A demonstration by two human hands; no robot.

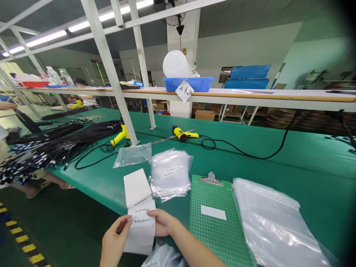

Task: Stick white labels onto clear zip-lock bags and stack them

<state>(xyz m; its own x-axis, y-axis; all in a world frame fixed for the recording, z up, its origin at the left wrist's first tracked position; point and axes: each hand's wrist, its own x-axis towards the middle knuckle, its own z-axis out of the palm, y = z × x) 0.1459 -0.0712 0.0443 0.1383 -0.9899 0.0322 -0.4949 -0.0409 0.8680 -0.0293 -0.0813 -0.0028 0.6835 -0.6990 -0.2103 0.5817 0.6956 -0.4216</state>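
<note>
Pinching one label strip, left fingers face right fingers near one clipboard.

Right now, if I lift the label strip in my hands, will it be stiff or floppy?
The strip is likely floppy: it looks thin between left hand and right hand. Being a thin sheet, it should feel light. Pulling might drag the white stack, since the strip seems joined to it.

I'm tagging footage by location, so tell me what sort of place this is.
Likely a factory workshop: black cables heaped on a green workbench, a yellow corded tool and clear bags.
</note>
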